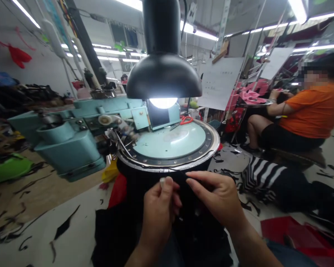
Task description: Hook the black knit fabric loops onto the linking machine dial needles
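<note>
A round dial (174,170) with a rim of fine points and a pale green top faces me. Black fabric (136,193) hangs from its near edge and falls over my lap. My right hand (218,193) is at that edge, thumb and forefinger pinched on the black fabric. Just left of it, my left hand (160,207) is closed, thumb pressed to the bent fingers, in front of the fabric. A small white piece (162,181) shows beside the thumb tip. What the left fingers hold is hidden against the black.
A black lamp (164,76) shines over the dial, where red-handled scissors (186,119) lie. The green machine arm (69,148) reaches out left. A person in an orange top (314,107) sits at right. Striped fabric (264,174) and black scraps (66,224) lie around.
</note>
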A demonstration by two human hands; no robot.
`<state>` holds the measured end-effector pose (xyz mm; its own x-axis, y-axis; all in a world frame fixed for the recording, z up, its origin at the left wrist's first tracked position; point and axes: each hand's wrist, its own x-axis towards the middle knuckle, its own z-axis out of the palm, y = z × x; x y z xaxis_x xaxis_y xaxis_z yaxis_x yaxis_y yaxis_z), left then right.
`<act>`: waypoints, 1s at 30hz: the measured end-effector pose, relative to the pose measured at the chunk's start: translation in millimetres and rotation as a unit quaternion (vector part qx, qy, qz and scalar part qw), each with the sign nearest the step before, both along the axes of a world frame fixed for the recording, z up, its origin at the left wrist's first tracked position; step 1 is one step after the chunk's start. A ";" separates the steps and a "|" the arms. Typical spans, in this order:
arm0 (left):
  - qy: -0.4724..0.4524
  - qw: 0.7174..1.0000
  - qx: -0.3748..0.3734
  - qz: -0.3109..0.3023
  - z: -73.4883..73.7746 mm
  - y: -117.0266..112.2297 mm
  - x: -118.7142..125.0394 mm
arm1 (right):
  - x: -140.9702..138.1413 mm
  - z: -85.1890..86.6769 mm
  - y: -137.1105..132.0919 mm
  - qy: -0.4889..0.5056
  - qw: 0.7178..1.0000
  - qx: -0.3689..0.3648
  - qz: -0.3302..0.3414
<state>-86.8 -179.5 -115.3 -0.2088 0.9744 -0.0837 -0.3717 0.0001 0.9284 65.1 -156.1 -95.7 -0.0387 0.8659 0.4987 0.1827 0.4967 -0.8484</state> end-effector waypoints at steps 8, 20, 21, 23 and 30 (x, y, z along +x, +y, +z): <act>0.090 0.996 0.020 -0.016 -6.2 4.2 4.3 | -9.5 10.2 9.9 -0.015 0.993 0.071 -0.095; 0.045 0.999 0.005 -0.011 2.7 13.5 18.3 | 32.6 -30.3 17.3 0.108 0.989 -0.090 0.035; 0.032 0.999 0.007 0.005 3.0 10.2 21.3 | 27.9 -22.5 18.9 0.056 0.997 -0.047 0.023; 0.024 0.999 0.009 0.022 1.1 4.9 26.3 | 19.5 -9.4 23.0 -0.003 1.000 0.015 0.007; 0.108 0.993 0.039 0.036 -7.5 9.2 30.8 | 15.0 1.3 29.4 0.010 0.995 0.093 -0.027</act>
<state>-56.0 -170.3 -122.8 -0.2826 0.9582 0.0450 -0.1598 -0.0933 0.9827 80.2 -126.8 -94.4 0.0163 0.7586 0.6514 0.1974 0.6362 -0.7459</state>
